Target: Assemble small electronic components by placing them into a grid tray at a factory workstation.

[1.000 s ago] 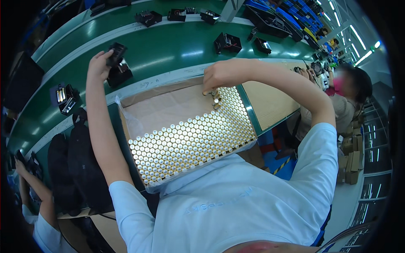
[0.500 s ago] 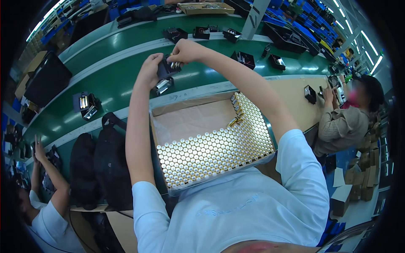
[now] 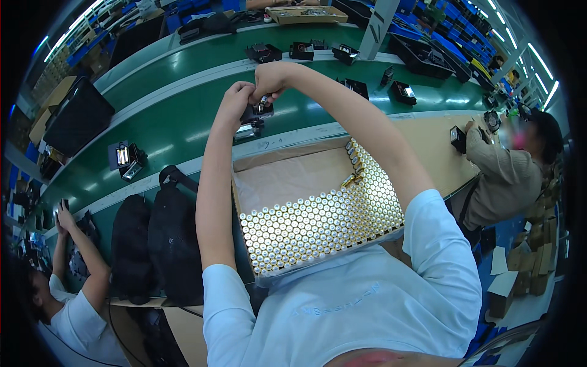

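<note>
Over the green bench, my left hand (image 3: 236, 103) is closed at the far edge of a small black device (image 3: 265, 112), apparently gripping it. Just to the right, my right hand (image 3: 273, 81) has its fingers pinched around a small cylindrical battery (image 3: 263, 103) above the device. Below my hands a shiny clear-and-black part (image 3: 247, 129) of the device shows. My fingers hide much of the device. Between my forearms stands an open cardboard box (image 3: 257, 160) with many gold-and-silver batteries (image 3: 299, 229) upright in rows; a few lie tipped by the gap.
Another opened device with batteries (image 3: 125, 156) lies on the bench at left. Black bags (image 3: 168, 238) hang beside my left arm. Several black devices (image 3: 347, 54) sit farther along the bench. Co-workers sit at left (image 3: 79, 306) and right (image 3: 507, 171). A grey post (image 3: 373, 30) rises behind.
My hands have drawn closer together over the device. The whole view has shifted slightly, so things appear farther right. The right co-worker's arm now reaches toward a black device.
</note>
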Motion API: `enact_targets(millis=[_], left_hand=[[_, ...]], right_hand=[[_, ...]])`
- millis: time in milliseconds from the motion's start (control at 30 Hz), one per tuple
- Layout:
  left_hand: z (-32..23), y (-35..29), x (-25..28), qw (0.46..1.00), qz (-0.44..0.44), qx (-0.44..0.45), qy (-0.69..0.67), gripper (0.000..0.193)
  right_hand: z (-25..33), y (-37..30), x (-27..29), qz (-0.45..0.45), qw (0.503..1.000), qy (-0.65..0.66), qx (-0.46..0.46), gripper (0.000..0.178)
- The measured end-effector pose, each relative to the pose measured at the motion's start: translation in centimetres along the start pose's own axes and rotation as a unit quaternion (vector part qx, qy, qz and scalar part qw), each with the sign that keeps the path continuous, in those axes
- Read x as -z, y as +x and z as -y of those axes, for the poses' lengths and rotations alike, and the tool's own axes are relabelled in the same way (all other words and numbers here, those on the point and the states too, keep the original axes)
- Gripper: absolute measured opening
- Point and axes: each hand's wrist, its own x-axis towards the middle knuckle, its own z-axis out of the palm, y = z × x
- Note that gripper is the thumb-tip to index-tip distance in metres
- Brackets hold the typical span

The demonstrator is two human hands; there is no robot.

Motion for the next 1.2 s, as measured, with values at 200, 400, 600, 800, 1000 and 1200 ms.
enact_targets(millis=[200, 400, 600, 800, 1000, 1200], left_hand=[[-0.5, -0.6, -0.5, 0.994, -0.090, 0.008, -0.064, 0.032], [0.2, -0.5, 0.6, 0.983, -0.174, -0.011, -0.063, 0.035], [-0.2, -0.1, 2.8, 0.976, -0.191, 0.009, -0.106, 0.056], [-1.1, -0.3, 2.7, 0.975, -0.180, 0.043, -0.124, 0.042], [-2.0, -1.0, 3.0, 0.972, -0.162, 0.070, -0.156, 0.032], [-2.7, -0.7, 2.9, 0.963, -0.149, 0.094, -0.204, 0.032]], right_hand=[[-1.0, -1.3, -2.6, -0.208, 0.965, -0.081, 0.139, 0.019], [-1.0, -2.3, -5.5, -0.349, 0.896, -0.168, 0.216, 0.013], [-1.0, -0.8, -6.0, -0.286, 0.907, -0.215, 0.222, 0.020], [-2.4, 2.8, -4.4, -0.266, 0.897, -0.090, 0.341, 0.026], [-1.1, 5.1, -4.4, -0.421, 0.858, -0.064, 0.288, 0.025], [-1.3, 6.8, -4.3, -0.385, 0.905, -0.050, 0.176, 0.029]])
